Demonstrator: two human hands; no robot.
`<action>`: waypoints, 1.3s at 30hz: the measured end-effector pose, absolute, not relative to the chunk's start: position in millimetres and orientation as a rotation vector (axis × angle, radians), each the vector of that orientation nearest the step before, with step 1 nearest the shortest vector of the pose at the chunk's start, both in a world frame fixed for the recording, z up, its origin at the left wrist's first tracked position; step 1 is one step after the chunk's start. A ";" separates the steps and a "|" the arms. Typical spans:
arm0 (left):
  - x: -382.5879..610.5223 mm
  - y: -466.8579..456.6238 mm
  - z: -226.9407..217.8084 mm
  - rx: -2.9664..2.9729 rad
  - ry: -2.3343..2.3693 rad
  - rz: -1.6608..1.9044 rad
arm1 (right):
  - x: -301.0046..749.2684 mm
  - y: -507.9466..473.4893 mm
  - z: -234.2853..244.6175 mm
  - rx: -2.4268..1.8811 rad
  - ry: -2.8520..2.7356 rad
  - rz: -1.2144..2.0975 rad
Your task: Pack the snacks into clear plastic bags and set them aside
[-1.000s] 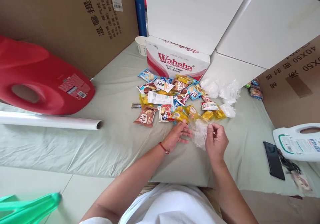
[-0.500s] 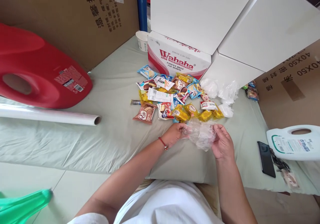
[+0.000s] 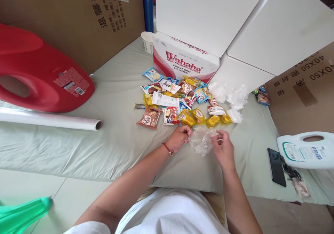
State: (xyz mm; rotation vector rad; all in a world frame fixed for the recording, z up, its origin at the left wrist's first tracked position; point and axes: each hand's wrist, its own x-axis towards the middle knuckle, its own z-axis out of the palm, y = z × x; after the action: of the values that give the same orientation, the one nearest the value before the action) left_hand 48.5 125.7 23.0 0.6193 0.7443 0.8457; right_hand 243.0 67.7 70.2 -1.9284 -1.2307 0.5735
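Note:
My left hand (image 3: 179, 138) and my right hand (image 3: 222, 147) both pinch a crumpled clear plastic bag (image 3: 200, 140) between them, just above the pale green sheet (image 3: 122, 140). A red string bracelet sits on my left wrist. Right behind the bag lies a heap of several small snack packets (image 3: 177, 100), yellow, blue, red and brown. More crumpled clear bags (image 3: 231, 96) lie to the right of the heap.
A Wahaha water carton (image 3: 185, 58) and white boxes (image 3: 273, 25) stand behind the snacks. A red jug (image 3: 39, 70) and a film roll (image 3: 49, 119) lie at left. A black phone (image 3: 276, 162), keys and a white detergent jug (image 3: 306, 150) lie at right. Cardboard boxes flank both sides.
My left hand came off the sheet and took hold of the clear bag. Both hands then drew a little closer together, with the bag bunched between them.

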 end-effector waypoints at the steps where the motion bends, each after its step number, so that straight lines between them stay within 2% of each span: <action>1: 48.5 125.6 23.8 0.624 0.742 0.844 | 237.3 70.4 67.5 -1.957 -1.274 0.602; 5: 46.2 127.0 27.1 0.629 0.735 0.842 | 236.4 77.3 59.4 -1.824 -1.245 0.801; 10: 43.5 129.5 28.4 0.608 0.740 0.873 | 268.7 67.2 67.0 -1.691 -0.946 0.981; 13: 45.2 129.0 26.8 0.612 0.733 0.867 | 271.4 62.8 68.4 -1.736 -0.913 0.889; 18: 46.8 129.3 24.8 0.622 0.706 0.841 | 245.8 74.0 61.3 -1.698 -1.368 0.646; 22: 42.7 132.6 27.1 0.622 0.697 0.866 | 256.6 78.4 66.8 -1.651 -1.362 0.829; 30: 34.8 140.2 28.2 0.660 0.690 0.859 | 352.7 29.6 87.9 -1.647 -1.064 1.152; 35: 28.6 142.6 27.0 0.690 0.734 0.855 | 388.5 5.6 71.4 -1.871 -1.042 1.101; 39: 24.8 142.8 29.6 0.712 0.750 0.831 | 390.3 13.1 68.1 -2.010 -0.807 0.679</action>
State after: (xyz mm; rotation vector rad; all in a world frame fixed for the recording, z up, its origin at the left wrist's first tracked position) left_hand 24.8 142.8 29.6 0.7120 0.7501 0.8314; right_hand 390.3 13.1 68.1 -2.0101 -0.8074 0.6789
